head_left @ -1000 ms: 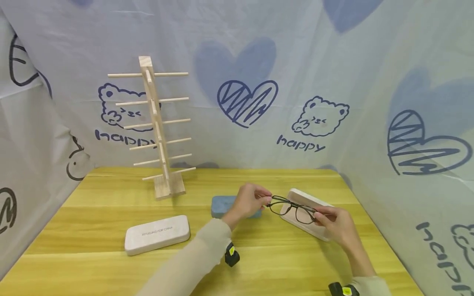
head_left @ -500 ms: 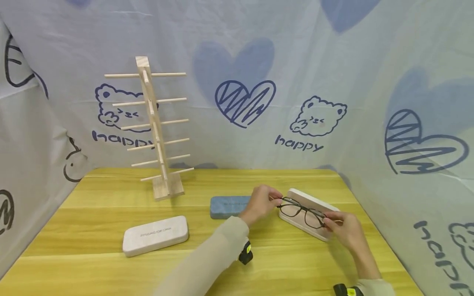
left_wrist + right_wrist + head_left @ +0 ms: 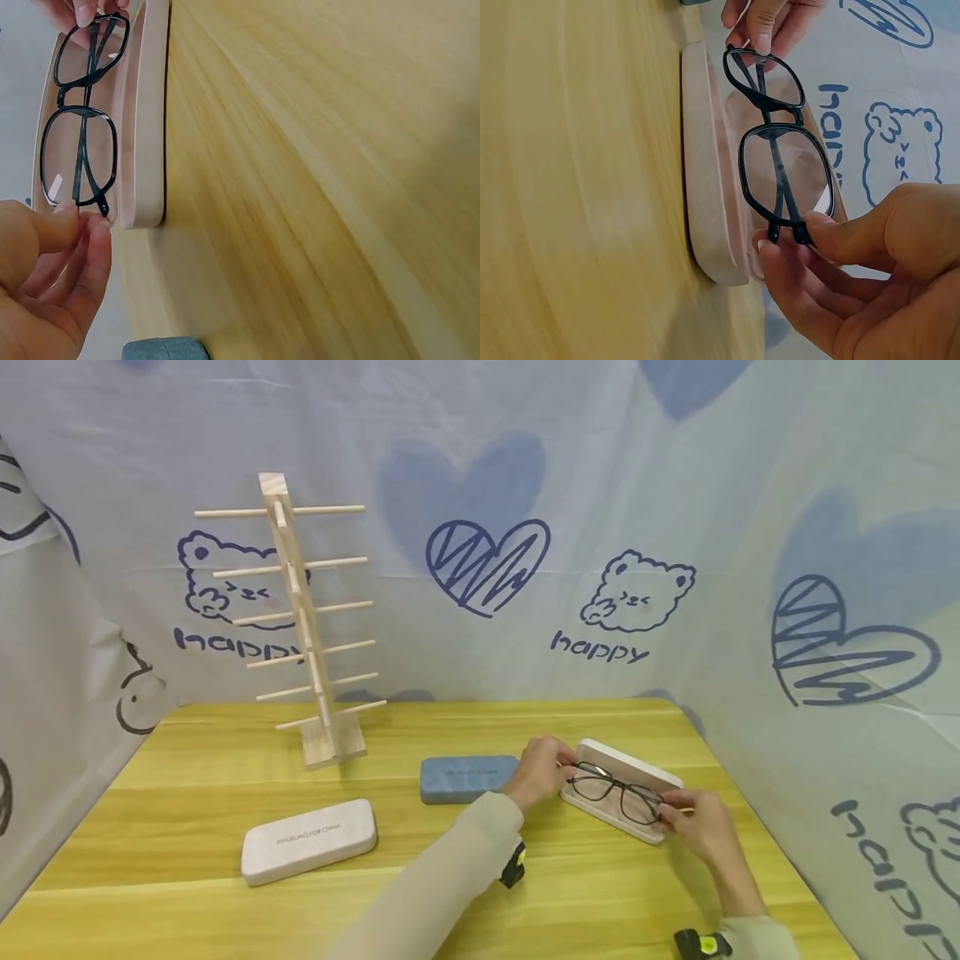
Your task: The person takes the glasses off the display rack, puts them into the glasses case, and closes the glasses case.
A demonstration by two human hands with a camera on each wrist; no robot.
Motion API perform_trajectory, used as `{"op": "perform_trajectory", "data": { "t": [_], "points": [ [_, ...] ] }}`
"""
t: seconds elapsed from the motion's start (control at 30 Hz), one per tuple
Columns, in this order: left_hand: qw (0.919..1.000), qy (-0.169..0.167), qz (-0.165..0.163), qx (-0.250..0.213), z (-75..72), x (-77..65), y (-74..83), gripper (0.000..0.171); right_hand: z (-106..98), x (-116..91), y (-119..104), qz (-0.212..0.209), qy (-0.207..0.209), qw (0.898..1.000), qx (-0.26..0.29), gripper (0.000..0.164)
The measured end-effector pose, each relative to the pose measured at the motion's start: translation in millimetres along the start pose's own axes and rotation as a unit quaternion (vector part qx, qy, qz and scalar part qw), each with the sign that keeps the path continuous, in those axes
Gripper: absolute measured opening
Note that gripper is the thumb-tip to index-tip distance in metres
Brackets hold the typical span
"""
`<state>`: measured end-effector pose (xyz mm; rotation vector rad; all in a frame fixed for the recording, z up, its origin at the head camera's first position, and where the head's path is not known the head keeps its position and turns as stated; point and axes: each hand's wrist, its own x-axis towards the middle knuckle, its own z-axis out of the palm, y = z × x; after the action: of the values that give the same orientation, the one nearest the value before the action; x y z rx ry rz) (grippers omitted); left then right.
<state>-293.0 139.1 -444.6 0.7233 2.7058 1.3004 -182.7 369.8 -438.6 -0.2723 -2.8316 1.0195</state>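
A pair of black-framed glasses (image 3: 617,784) with folded temples hangs at the opening of a pale pink glasses case (image 3: 705,165), whose lid stands up. My left hand (image 3: 538,770) pinches one end of the frame between thumb and fingers. At the other end, my right hand (image 3: 703,823) pinches the hinge side; thumb and forefinger show closely in the right wrist view. Behind the lenses, the case's inside (image 3: 129,112) is partly visible. Whether the glasses touch the bottom of the case, I cannot tell.
A blue glasses case (image 3: 461,779), closed, lies left of my left hand. Farther left is a closed whitish case (image 3: 309,841) with lettering. A wooden rack (image 3: 300,618) with several pegs stands at the back left. Patterned cloth (image 3: 487,468) hangs behind the table.
Both hands have carried the glasses rightward and slightly down, from in front of the open case to its opening. The left arm moved more than the right. The head view has shifted slightly.
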Motion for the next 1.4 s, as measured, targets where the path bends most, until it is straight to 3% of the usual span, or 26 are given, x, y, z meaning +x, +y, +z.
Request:
{"op": "perform_trajectory", "data": {
  "t": [0.47,0.83,1.03,1.2,1.3,1.4],
  "points": [
    [0.9983,-0.024,-0.016,0.050,14.0,3.5,-6.6,0.016,8,8,5,0.001,0.002,0.999,-0.044,0.020],
    [0.9930,-0.032,-0.034,0.108,17.9,4.8,2.7,0.014,12,16,16,0.008,0.028,0.998,-0.057,0.019],
    [0.9884,-0.010,-0.025,0.149,15.7,5.2,6.9,0.012,9,17,19,0.011,0.046,0.997,-0.054,0.017],
    [0.9913,0.018,-0.036,0.125,8.5,7.9,6.8,0.013,-14,16,22,0.047,-0.022,0.998,0.039,0.036],
    [0.9953,0.020,-0.053,0.079,3.5,10.0,7.3,0.013,-25,18,22,0.073,-0.065,0.990,0.102,0.057],
    [0.9965,-0.001,-0.082,0.016,-0.5,10.5,8.5,0.029,-30,21,19,0.086,-0.092,0.985,0.118,0.076]
  ]
}}
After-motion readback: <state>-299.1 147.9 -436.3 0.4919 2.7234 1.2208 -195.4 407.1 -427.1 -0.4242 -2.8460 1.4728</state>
